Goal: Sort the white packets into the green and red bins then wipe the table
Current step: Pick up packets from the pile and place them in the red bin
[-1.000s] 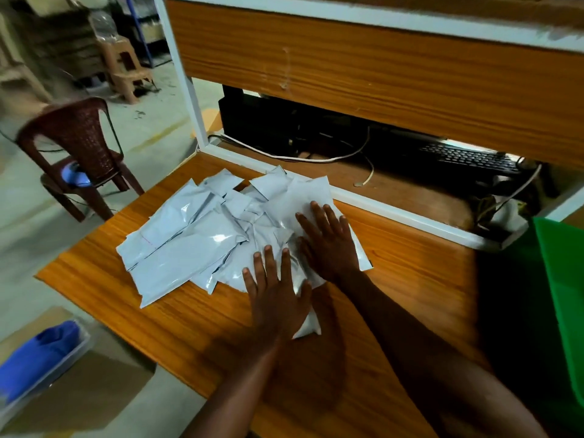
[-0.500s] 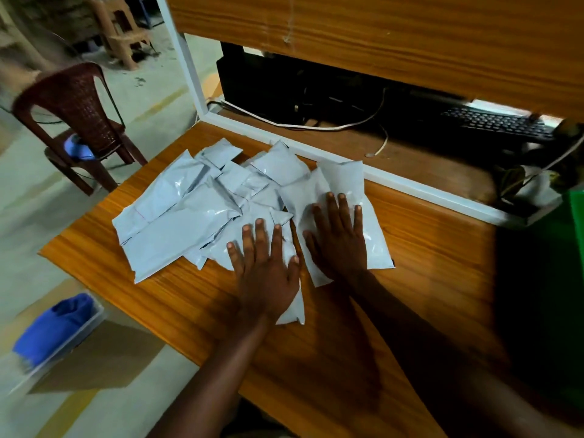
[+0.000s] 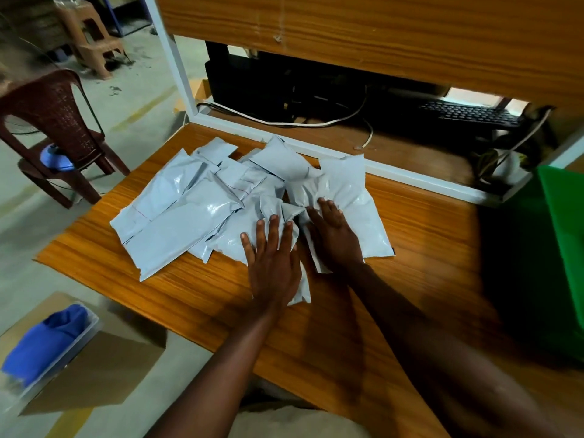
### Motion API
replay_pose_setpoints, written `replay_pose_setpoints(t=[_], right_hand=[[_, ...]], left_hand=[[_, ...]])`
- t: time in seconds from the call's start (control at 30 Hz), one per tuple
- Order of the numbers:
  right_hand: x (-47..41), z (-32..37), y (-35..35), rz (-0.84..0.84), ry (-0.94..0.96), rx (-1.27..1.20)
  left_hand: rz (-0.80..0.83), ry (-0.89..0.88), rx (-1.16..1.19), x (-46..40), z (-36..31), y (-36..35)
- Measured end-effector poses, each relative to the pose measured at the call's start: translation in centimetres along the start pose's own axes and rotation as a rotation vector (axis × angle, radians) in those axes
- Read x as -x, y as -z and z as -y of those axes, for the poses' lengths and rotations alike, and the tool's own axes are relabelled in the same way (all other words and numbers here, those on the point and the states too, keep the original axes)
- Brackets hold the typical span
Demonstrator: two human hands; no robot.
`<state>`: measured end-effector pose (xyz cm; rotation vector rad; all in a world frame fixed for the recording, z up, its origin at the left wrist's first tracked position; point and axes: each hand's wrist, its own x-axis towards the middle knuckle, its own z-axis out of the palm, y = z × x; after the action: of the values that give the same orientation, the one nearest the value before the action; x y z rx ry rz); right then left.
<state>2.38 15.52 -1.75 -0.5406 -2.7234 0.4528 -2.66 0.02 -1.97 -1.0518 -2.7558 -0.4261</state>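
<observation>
Packets [image 3: 196, 210], a whole heap of white ones, overlapping across the left half of the table [image 3: 426, 235], and both hands are down on them. From the head view, the only view on offer, the left hand [image 3: 273, 263] lies flat, palm down, fingers straight and a little spread, pressing on the packets at the near side of the heap; one narrow packet pokes out from under its palm toward the table's near edge. Just beside it, the right hand [image 3: 335, 238] is flat too, fingers straight and pointing to the far edge, resting on a large packet [image 3: 354, 197] that forms the right end of the pile. Neither hand is curled round anything: both are simply pressing.

Over at the table's right edge, a green bin [image 3: 565, 235] shows as a bright green wall, cut off by the frame, well apart from the heap. Beyond the far edge, a white frame [image 3: 410, 175] borders a lower shelf with a white cable [image 3: 284, 121] and a dark keyboard [image 3: 471, 113]. Off the left edge stands a dark red plastic chair [image 3: 53, 115]. Down by the near left corner, on the floor, a clear tray holds a blue cloth [image 3: 47, 343].
</observation>
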Motion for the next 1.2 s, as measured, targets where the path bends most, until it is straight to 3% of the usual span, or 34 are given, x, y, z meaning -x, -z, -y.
replay_pose_setpoints(t=[0.27,0.47,0.67,1.2], right_hand=[[2.7,0.8,1.5,-0.16,-0.118,-0.011],[6.2,1.3,2.4,-0.256,-0.218,0.009],[9.7,1.4,0.8,-0.216,-0.326,0.048],[11.5,1.1,-0.2,-0.143,-0.405,0.101]], left_hand=[[-0.066,-0.13,0.247,0.8,0.6,1.5],[-0.027,-0.209,0.344,1.7,0.8,2.3],[-0.066,-0.347,0.238,3.2,1.0,0.7],[0.082,-0.291,0.259,3.0,1.2,-1.0]])
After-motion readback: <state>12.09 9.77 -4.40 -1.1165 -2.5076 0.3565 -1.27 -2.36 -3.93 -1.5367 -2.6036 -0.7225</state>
